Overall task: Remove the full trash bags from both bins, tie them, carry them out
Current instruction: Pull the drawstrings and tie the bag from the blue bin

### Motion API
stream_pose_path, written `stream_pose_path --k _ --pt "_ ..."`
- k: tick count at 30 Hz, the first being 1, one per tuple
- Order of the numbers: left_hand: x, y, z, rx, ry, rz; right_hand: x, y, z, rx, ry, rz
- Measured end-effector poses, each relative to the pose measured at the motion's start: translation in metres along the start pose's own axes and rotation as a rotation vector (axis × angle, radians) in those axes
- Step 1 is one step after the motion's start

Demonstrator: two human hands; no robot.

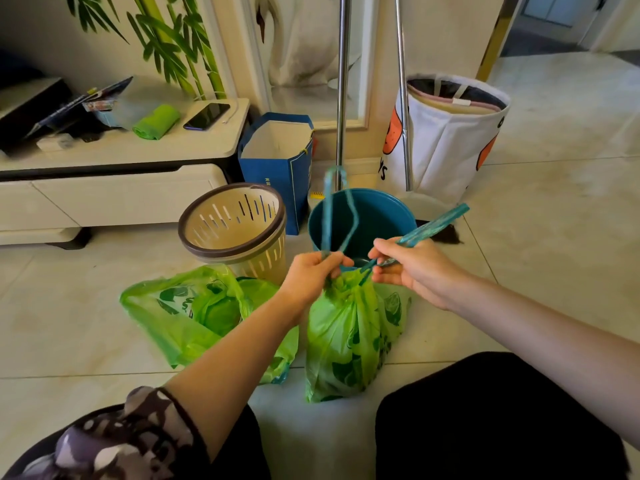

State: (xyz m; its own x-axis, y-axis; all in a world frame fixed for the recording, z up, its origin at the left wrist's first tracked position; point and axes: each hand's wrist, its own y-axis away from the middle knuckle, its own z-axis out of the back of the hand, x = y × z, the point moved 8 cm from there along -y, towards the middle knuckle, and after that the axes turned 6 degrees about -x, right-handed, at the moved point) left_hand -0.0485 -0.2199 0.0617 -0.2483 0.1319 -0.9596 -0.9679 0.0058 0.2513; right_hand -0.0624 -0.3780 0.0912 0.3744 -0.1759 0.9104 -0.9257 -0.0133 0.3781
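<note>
A full green trash bag (349, 337) stands on the floor between my knees, its mouth gathered. My left hand (311, 275) grips one teal drawstring loop (329, 209) that rises above the bag's neck. My right hand (408, 268) pinches the other teal drawstring (436, 225), pulled out to the upper right. A second green trash bag (194, 313) lies slumped and loose on the floor to the left, partly behind my left forearm. Behind the bags stand a cream slotted bin (235, 226) with a brown rim and a teal bin (367, 220), both without liners.
A blue paper bag (277, 168) stands behind the bins. A white fabric basket (446, 140) and two metal poles (341, 98) are at the back right. A low white cabinet (114, 188) on the left carries a phone (206, 116) and a green bag roll (157, 121).
</note>
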Motion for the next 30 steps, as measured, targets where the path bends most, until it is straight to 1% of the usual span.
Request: stream_pose_path --k 2,4,7,10,12,14,17,19,20,22,25,28,30 --pt "-0.007 0.003 -0.007 0.06 -0.184 -0.045 0.005 0.004 -0.006 0.032 0.169 0.098" --pt "-0.013 0.006 -0.016 0.13 -0.289 -0.078 0.011 0.01 -0.014 0.058 0.34 0.191" --pt "-0.017 0.005 -0.023 0.204 -0.499 -0.152 0.022 0.015 -0.019 0.067 0.51 0.326" --pt "-0.02 0.005 -0.025 0.262 -0.621 -0.235 0.036 0.025 -0.027 0.093 0.691 0.449" --pt "-0.025 0.011 -0.028 0.293 -0.665 -0.312 0.049 0.033 -0.034 0.135 0.816 0.511" --pt "-0.029 0.018 -0.033 0.346 -0.644 -0.333 0.062 0.035 -0.039 0.166 0.917 0.533" --pt "-0.024 0.023 -0.038 0.437 -0.603 -0.289 0.076 0.03 -0.041 0.131 1.108 0.566" --pt "-0.02 0.024 -0.042 0.469 -0.625 -0.312 0.084 0.029 -0.044 0.085 1.238 0.608" --pt "-0.02 0.024 -0.042 0.461 -0.652 -0.34 0.086 0.029 -0.045 0.072 1.273 0.614" --pt "-0.019 0.024 -0.042 0.431 -0.681 -0.364 0.087 0.028 -0.048 0.089 1.263 0.598" --pt "-0.021 0.025 -0.041 0.426 -0.598 -0.355 0.084 0.016 -0.053 0.107 1.157 0.581" --pt "-0.02 0.029 -0.041 0.428 -0.465 -0.293 0.068 0.001 -0.048 0.133 1.096 0.427" --pt "-0.018 0.028 -0.038 0.421 -0.39 -0.244 0.051 -0.002 -0.044 0.208 1.129 0.314"
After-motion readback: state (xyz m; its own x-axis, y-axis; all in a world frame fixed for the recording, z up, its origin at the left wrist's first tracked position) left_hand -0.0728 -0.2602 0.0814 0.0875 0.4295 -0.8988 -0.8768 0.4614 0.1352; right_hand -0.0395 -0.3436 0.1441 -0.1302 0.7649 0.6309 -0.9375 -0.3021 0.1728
